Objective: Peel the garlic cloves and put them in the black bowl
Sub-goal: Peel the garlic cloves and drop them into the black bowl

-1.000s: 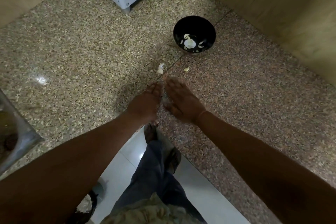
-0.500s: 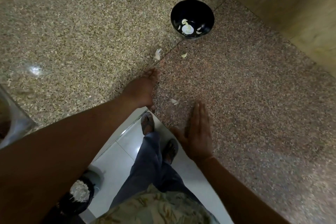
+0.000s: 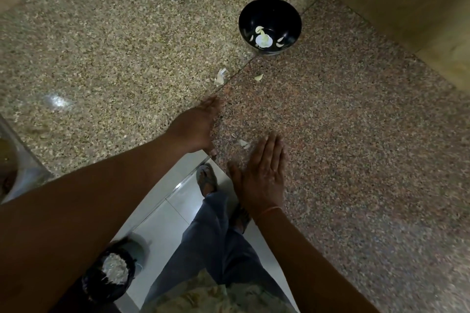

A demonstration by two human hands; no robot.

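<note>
We see the black bowl [image 3: 269,11] upright in the upper centre-right, mouth up, on the speckled worktop [image 3: 127,71], just right of the seam betw. the two slabs. Peeled garlic cloves [image 3: 263,40] lie at its bottom, pointing various ways. Below the bowl, a loose clove [image 3: 259,77] lies right of the seam; it's too small to tell its long axis. A peel scrap [image 3: 220,77] lies left of the seam, long axis approx. up-down. A skin bit [image 3: 243,143] lies just beside the right hand's fingertips.

Left hand [image 3: 195,127]: flat, fingers straight, aimed up-right at the worktop's front corner, holding nothing. Right hand [image 3: 262,173]: flat, palm down, fingers together pointing up, holding nothing, thumb at the edge.

Bare worktop spreads right of the hands to the wall [image 3: 407,7]. A bin [image 3: 112,272] stands lower left.
</note>
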